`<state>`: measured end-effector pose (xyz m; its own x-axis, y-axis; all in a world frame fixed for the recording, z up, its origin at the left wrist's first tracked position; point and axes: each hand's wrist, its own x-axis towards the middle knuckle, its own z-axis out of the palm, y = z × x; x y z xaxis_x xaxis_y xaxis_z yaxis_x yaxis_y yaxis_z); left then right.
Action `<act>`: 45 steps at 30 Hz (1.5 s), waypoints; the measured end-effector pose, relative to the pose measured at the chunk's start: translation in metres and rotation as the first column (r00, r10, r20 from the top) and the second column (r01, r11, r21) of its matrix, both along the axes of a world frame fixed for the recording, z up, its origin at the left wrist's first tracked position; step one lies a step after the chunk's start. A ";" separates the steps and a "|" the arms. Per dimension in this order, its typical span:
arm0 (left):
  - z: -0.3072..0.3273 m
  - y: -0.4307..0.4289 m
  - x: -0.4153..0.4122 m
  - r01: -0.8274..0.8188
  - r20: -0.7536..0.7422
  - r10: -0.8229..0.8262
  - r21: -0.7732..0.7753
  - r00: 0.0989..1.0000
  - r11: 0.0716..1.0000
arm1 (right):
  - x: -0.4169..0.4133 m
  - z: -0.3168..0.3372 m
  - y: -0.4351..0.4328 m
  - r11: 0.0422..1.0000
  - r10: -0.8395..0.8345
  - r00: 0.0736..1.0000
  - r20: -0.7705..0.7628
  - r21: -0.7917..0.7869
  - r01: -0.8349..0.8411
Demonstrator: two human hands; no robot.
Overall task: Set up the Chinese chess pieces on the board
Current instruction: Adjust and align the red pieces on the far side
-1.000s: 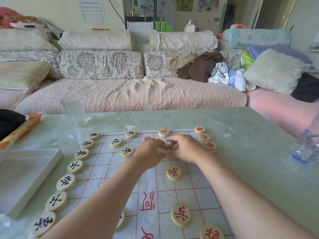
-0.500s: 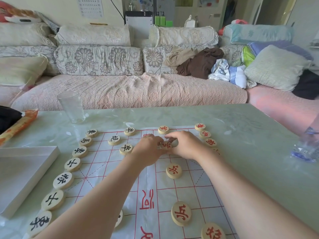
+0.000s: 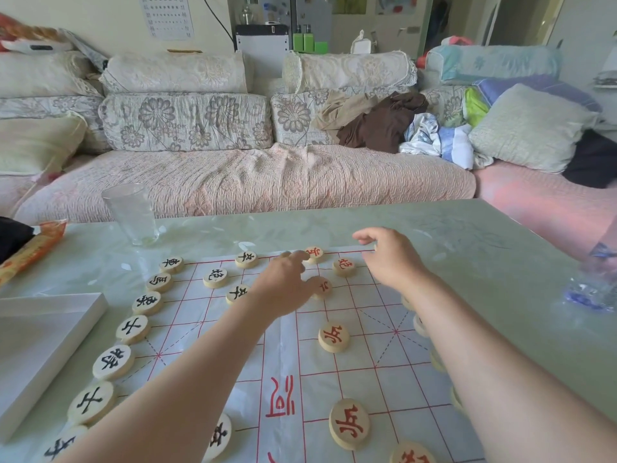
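Hands have parted: left hand (image 3: 283, 285) touches the far-edge red piece (image 3: 315, 252), right hand (image 3: 390, 259) hovers loose (empty)

Clear tumbler (image 3: 132, 213), white box (image 3: 40, 332), perhaps a bottle (image 3: 591, 289)

Board (image 3: 360, 382) lies on the table (image 3: 484, 262); pieces (image 3: 113, 361) line its left edge, box (image 3: 40, 345) left of it, glass (image 3: 130, 213) behind left, bottle (image 3: 591, 285) right, sofa (image 3: 233, 182) behind the table
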<state>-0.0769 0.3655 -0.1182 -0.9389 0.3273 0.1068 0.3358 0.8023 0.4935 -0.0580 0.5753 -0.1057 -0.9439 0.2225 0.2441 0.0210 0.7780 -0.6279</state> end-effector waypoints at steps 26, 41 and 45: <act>0.006 0.046 -0.024 0.121 0.040 -0.119 -0.062 0.992 0.991 | -0.014 -0.014 -0.005 0.928 0.156 0.959 0.236 0.296 -0.224; 0.005 0.050 -0.029 0.103 0.048 -0.099 -0.084 0.994 0.991 | -0.014 -0.016 -0.005 0.943 0.112 0.967 0.229 0.283 -0.176; 0.005 0.052 -0.029 0.098 0.011 -0.098 -0.123 0.995 0.988 | -0.015 -0.016 -0.003 0.938 0.145 0.971 0.190 0.285 -0.196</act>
